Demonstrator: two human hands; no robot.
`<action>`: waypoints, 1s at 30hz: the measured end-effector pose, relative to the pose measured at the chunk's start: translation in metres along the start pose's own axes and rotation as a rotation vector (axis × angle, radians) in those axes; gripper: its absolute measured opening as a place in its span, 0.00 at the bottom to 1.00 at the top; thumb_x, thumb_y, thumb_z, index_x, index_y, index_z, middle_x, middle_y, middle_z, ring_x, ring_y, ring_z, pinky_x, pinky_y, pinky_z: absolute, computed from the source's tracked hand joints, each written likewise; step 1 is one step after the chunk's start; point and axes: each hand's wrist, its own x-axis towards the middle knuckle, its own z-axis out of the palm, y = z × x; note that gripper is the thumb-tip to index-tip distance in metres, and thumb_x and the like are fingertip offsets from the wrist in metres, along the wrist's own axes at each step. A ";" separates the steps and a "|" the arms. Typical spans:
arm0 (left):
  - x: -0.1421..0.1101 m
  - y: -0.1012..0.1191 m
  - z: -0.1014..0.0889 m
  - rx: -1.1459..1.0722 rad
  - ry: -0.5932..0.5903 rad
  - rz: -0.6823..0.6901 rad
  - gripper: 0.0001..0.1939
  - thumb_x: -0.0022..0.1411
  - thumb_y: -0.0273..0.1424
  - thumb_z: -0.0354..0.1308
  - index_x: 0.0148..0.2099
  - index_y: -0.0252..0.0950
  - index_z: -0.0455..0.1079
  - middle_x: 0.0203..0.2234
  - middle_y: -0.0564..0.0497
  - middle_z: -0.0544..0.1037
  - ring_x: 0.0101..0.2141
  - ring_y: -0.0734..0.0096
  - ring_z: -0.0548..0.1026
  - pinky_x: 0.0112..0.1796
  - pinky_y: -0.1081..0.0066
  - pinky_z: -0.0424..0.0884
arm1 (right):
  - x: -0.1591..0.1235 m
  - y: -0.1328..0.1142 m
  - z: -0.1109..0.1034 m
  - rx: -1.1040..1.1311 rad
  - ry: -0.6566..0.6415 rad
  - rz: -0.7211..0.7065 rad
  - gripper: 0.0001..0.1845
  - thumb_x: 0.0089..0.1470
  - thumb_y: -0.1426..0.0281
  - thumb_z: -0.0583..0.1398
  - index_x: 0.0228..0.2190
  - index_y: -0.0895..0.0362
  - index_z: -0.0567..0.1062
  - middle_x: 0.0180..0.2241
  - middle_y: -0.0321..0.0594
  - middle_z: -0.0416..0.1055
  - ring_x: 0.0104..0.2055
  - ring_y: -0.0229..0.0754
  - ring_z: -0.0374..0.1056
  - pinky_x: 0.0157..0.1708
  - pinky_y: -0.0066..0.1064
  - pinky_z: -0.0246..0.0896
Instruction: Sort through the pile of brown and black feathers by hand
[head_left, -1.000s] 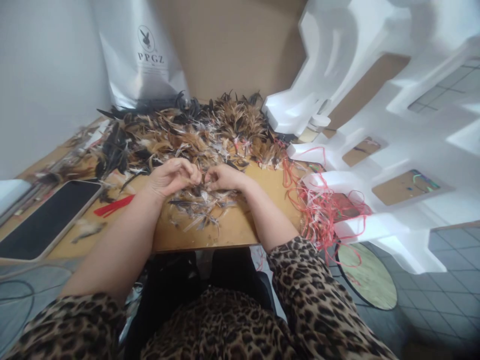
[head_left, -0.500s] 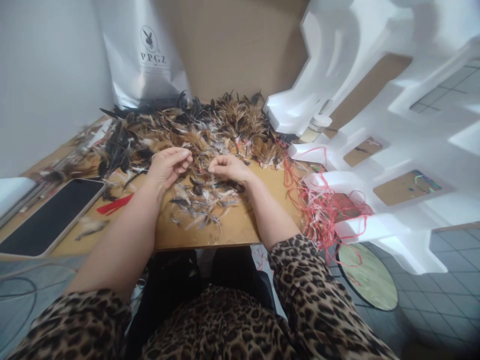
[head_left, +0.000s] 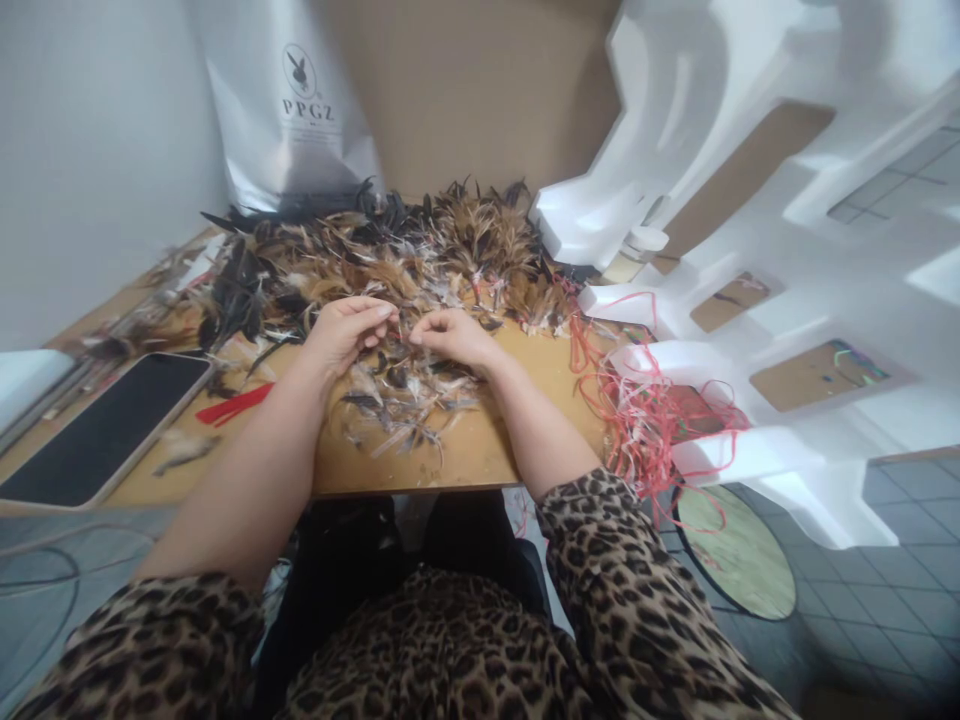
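Both hands are raised over the near side of a big pile of brown and black feathers (head_left: 337, 245). My left hand (head_left: 351, 330) is closed in a pinch, thumb against forefinger. Facing it a short gap away, my right hand (head_left: 450, 335) pinches too, fingertips pointing left. Whatever lies between the fingertips is too small and blurred to make out. Below the hands, loose small grey and white feathers (head_left: 397, 400) lie scattered on the wooden table (head_left: 480, 460).
A phone (head_left: 112, 425) and red strips (head_left: 234, 402) lie at the left. Tangled red string (head_left: 641, 430) hangs over white foam packing (head_left: 795, 470) on the right. A small jar (head_left: 636, 255) stands behind it. A silver bag (head_left: 300, 150) rises at the back.
My hands have come closer together: the left moved a little right, the right slightly left. The feathers look the same.
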 end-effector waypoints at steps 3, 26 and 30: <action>0.000 0.000 0.000 0.006 -0.006 -0.008 0.10 0.43 0.31 0.65 0.30 0.29 0.76 0.25 0.45 0.77 0.19 0.81 0.66 0.17 0.80 0.56 | -0.003 -0.002 -0.009 0.267 -0.030 0.093 0.15 0.42 0.61 0.64 0.26 0.60 0.70 0.13 0.26 0.58 0.15 0.26 0.48 0.16 0.22 0.41; -0.003 0.000 -0.007 0.391 -0.358 -0.179 0.12 0.44 0.36 0.67 0.30 0.33 0.79 0.22 0.46 0.77 0.18 0.80 0.66 0.19 0.79 0.60 | 0.002 0.008 -0.011 0.500 -0.002 0.143 0.19 0.38 0.60 0.67 0.26 0.60 0.68 0.11 0.23 0.52 0.12 0.24 0.42 0.13 0.20 0.33; -0.003 -0.001 -0.006 0.378 -0.337 -0.194 0.11 0.41 0.34 0.69 0.28 0.32 0.77 0.15 0.51 0.72 0.15 0.82 0.62 0.17 0.79 0.56 | 0.005 0.007 -0.003 0.541 0.064 0.145 0.18 0.40 0.60 0.66 0.27 0.59 0.67 0.12 0.23 0.54 0.13 0.25 0.43 0.14 0.20 0.34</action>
